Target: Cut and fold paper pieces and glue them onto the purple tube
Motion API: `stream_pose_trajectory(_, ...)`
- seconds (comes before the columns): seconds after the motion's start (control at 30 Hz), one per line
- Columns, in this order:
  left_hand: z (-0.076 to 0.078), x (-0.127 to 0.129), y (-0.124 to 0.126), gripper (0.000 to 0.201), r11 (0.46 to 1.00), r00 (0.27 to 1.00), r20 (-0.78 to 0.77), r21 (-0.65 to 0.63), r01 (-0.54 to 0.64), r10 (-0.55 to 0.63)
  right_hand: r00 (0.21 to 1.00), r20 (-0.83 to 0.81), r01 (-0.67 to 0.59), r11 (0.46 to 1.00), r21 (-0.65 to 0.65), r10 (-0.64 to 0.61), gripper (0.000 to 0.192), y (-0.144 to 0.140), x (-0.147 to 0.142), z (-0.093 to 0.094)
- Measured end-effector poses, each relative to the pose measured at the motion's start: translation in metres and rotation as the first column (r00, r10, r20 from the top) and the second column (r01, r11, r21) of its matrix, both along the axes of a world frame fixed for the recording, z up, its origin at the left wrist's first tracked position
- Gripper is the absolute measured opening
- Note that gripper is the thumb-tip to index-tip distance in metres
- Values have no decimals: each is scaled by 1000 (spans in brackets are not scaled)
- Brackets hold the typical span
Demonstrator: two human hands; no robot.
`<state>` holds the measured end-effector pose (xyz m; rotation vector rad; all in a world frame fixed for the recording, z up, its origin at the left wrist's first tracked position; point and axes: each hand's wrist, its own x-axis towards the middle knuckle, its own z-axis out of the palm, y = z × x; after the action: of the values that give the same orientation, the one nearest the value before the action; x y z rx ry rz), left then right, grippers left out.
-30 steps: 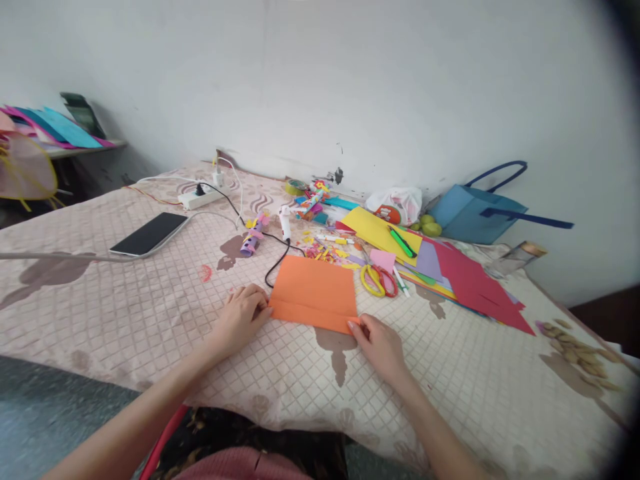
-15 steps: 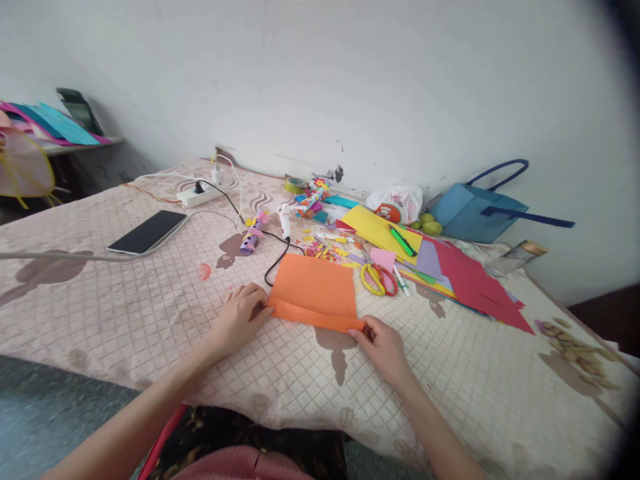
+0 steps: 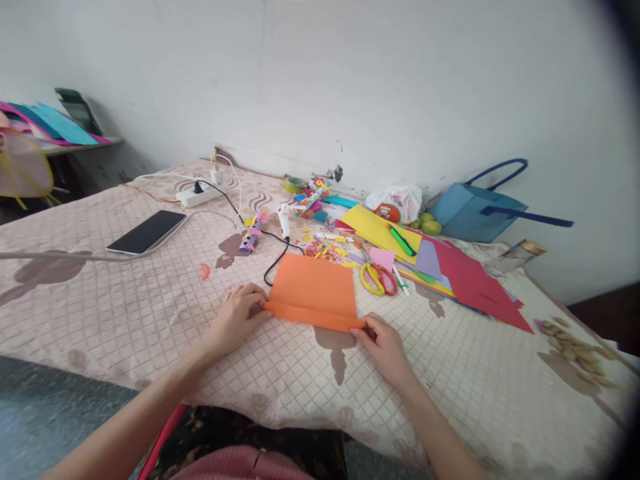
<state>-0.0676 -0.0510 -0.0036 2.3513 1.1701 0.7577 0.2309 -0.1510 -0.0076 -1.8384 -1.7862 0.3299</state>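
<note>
An orange paper sheet point(image 3: 313, 288) lies flat on the quilted tablecloth point(image 3: 150, 300) in front of me, its near edge folded up into a narrow strip. My left hand point(image 3: 237, 317) pinches the strip's left corner. At the strip's right corner, my right hand point(image 3: 384, 347) pinches the fold with thumb and fingers. Both forearms reach in from the bottom of the view.
Yellow scissors point(image 3: 377, 279), paper scraps and a glue gun point(image 3: 285, 221) lie just beyond the sheet. Coloured paper sheets point(image 3: 465, 277) spread to the right, near a blue bag point(image 3: 470, 210). A phone point(image 3: 145, 232) and power strip point(image 3: 197, 195) sit at the left.
The folded strip at the sheet's near edge has narrowed and shifted slightly away from me. Both hands have crept forward with it, still at its corners.
</note>
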Motion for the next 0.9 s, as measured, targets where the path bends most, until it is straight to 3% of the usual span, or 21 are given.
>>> stream_pose_trajectory(0.27, 4, 6, -3, 19, 995, 994, -57, -21, -96, 94, 995, 86, 41, 999, 24, -43, 32, 6, -4, -4)
stream_pose_trajectory(0.73, 1, 9, -1, 17, 993, 991, -74, -1, -115, 115, 971, 210, 112, 993, 31, -116, 30, 7, -9, -8)
stream_pose_trajectory(0.9, 1, 10, 0, 17, 992, 990, -59, -4, -125, 125, 977, 178, 115, 992, 44, -121, 33, 5, -7, -7)
